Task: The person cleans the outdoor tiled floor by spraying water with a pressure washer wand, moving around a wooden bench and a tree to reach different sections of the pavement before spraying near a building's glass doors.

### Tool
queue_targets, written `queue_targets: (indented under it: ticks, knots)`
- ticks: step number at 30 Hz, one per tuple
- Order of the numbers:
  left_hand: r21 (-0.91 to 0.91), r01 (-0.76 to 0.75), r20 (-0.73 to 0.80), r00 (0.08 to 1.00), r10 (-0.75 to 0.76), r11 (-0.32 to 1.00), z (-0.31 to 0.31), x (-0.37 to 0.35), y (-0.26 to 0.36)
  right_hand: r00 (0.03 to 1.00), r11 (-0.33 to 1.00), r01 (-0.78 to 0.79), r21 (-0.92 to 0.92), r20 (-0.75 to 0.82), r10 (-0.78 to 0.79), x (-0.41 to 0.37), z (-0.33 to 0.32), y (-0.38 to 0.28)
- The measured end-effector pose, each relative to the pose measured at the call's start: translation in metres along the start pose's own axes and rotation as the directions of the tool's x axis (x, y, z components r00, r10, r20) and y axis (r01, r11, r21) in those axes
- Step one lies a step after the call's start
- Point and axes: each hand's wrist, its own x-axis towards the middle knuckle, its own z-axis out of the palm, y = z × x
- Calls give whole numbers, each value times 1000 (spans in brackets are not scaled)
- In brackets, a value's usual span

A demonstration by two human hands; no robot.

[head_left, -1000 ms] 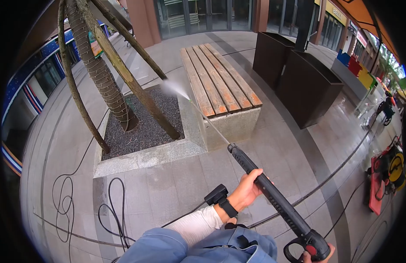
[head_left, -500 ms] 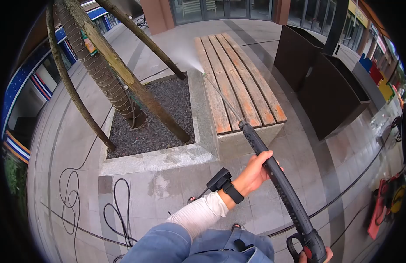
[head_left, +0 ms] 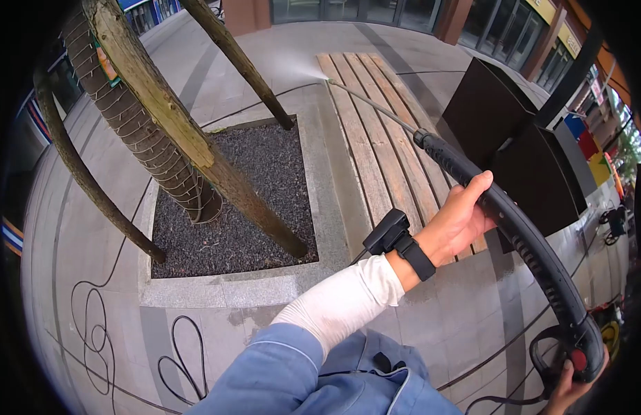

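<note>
My left hand [head_left: 462, 218] is wrapped round the black barrel of a pressure washer gun [head_left: 531, 238]. At the lower right, my right hand [head_left: 573, 389] grips its rear handle near the trigger guard; those fingers are partly hidden. A thin metal lance [head_left: 379, 107] reaches forward from the barrel over a slatted wooden bench [head_left: 367, 149]. White water spray [head_left: 308, 69] fans out leftward from its tip at the bench's far left edge. The slats look pale and wet.
Left of the bench is a stone-edged planter [head_left: 254, 294] with gravel, a wire-wrapped trunk [head_left: 137, 121] and wooden props [head_left: 175, 128]. Dark planter boxes [head_left: 490, 114] stand to the right. Black hose [head_left: 185, 366] lies looped on the paving, with a coloured barrier [head_left: 587, 145] farther right.
Both hands and the gun have moved right; the left hand is higher too. The lance tip has shifted farther along the bench, taking the spray with it. The view has moved closer to the planter.
</note>
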Motion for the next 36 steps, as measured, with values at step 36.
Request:
queue_targets:
  ticks: [36]
  knots:
    - [-178, 87, -346, 927, -145, 980, -250, 401, 413, 892, 948, -312, 56, 359, 273, 499, 494, -112]
